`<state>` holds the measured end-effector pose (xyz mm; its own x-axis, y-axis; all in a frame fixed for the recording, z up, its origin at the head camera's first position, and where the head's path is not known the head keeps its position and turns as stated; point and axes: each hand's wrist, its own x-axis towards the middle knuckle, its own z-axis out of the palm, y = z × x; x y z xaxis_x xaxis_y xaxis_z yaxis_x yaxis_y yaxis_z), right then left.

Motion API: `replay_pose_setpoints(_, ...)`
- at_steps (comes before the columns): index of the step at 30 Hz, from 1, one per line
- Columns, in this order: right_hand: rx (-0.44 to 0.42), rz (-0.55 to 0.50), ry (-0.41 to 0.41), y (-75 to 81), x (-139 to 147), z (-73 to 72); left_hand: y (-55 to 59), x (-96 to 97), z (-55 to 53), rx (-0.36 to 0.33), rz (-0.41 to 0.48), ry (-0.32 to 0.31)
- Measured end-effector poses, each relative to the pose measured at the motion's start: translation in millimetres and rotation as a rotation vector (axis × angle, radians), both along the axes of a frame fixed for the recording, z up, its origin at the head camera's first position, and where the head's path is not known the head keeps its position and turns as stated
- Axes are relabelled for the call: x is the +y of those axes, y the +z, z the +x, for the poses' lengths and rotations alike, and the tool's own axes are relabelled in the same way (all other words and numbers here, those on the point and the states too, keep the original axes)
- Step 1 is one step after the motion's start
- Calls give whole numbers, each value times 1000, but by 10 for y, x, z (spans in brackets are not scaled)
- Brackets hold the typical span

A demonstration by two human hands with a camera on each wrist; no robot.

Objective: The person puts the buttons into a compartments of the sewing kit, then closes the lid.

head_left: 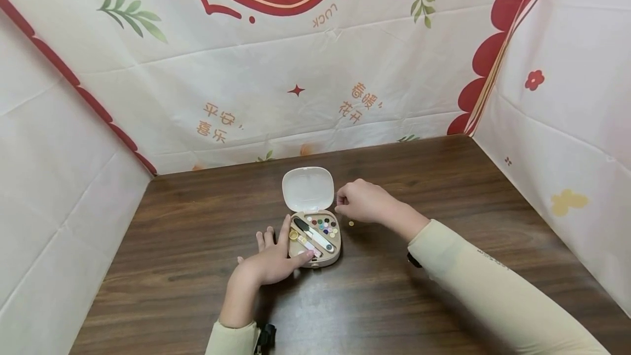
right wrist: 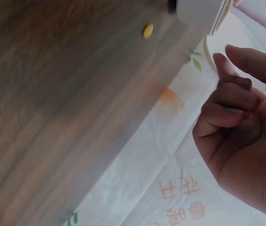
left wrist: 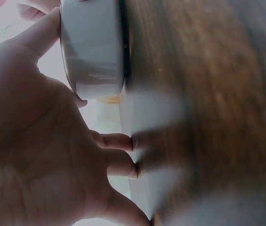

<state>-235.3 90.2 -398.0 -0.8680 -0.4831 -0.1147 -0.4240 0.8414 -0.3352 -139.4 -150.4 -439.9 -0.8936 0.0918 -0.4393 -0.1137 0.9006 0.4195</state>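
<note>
A sewing kit box (head_left: 337,259) lies on the table with its white lid (head_left: 308,189) tipped back. In it are a black-and-white tool (head_left: 315,234), a yellow ring-shaped item (head_left: 293,235) and several small coloured buttons (head_left: 326,224). My left hand (head_left: 271,262) steadies the box, index finger straight along its left side, thumb at the front edge, other fingers spread toward the table. Just right of the lid hovers my right hand (head_left: 363,200), its fingers curled, thumb and index tips close together; nothing shows between them. Below it a yellow button (right wrist: 148,31) lies on the table.
The brown wooden table (head_left: 197,223) meets a printed white cloth (head_left: 276,81) hung behind it. More cloth stands along the left (head_left: 59,169) and right (head_left: 557,125) sides.
</note>
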Motion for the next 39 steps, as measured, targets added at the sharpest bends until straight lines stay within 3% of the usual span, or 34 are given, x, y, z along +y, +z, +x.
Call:
replay_pose_setpoints(4,-34,55,-4,-7,58,-21,-1,-6,-2,1,-5,-1)
replay_pose_setpoints(10,-59,135,-7,-139,111,-12,11,-7,5,-6,6,1)
replay_pose_setpoints(24,-34,134,-10,-327,147,-15,11,-13,5,-4,7,-6)
replay_pose_setpoints(34,-45,112,-11,-345,129,18,27,-4,24,-6,7,-9)
replay_pose_setpoints(39,3,82,-8,-266,84,49,22,-1,23,0,3,-12)
